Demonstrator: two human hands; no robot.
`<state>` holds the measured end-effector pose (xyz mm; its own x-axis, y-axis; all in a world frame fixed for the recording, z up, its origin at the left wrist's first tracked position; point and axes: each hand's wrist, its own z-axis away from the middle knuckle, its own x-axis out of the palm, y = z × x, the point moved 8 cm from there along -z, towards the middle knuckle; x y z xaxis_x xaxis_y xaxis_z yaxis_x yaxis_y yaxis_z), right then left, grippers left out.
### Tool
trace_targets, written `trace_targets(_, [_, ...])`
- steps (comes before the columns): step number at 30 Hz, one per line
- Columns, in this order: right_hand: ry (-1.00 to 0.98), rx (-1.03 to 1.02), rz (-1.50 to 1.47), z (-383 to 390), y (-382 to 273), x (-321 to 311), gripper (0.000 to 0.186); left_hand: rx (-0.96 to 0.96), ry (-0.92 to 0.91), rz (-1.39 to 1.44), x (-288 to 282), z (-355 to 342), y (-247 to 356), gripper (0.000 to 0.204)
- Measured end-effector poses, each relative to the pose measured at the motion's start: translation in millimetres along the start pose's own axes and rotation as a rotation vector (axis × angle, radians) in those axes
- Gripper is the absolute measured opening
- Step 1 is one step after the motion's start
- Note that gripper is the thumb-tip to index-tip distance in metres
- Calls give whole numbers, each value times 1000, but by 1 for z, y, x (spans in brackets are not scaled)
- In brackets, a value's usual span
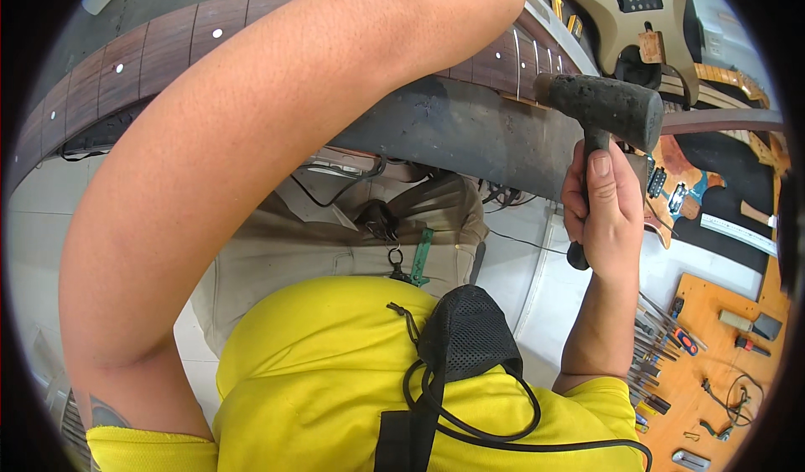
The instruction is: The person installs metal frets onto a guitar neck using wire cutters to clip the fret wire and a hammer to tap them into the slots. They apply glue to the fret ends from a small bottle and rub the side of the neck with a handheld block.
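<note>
The head view shows a long dark fretboard (176,43) with white dots, curving from the left edge across the upper part of the frame. The right hand (610,199), right of centre, has its fingers wrapped around the handle of a black hammer (608,105), thumb along the front. The hammer's head lies sideways, its brown tip at the fretboard's near edge, beside thin metal frets (518,63); I cannot tell whether it touches. The left forearm (285,70) sweeps over the fretboard toward the top; the left hand is past the upper edge, so I cannot tell how its fingers stand. A pale guitar body (662,21) is at upper right, an orange-brown guitar body (689,185) below it, and a wooden board (713,304) with tools at lower right.
</note>
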<state>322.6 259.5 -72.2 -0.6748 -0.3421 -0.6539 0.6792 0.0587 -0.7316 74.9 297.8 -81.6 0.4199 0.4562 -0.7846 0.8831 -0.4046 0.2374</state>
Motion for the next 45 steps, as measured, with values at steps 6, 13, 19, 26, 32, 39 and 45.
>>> trace_targets(6, [9, -8, 90, 0, 7, 8, 39, -15, -96, -73, 1, 2, 2, 17])
trace_targets(13, [13, 37, 10, 4, 13, 10, 38, 58, -350, -39, -10, 1, 3, 17])
trace_targets(19, [38, 19, 151, 5, 8, 11, 40, 6, -340, -105, -1, 7, 8, 16])
trace_targets(26, [63, 14, 231, 7, 6, 11, 40, 64, -195, 78, -5, 7, 8, 16])
trace_targets(32, [46, 57, 162, 4, 9, 9, 42, 104, -112, 210, -12, 4, 6, 15])
trace_targets(39, [226, 0, -202, 11, -7, -19, 42, 223, -164, 284, -8, 8, 28, 18])
trace_targets(45, [261, -57, -139, 19, -18, -27, 49, 385, -220, 378, -5, 3, 31, 19])
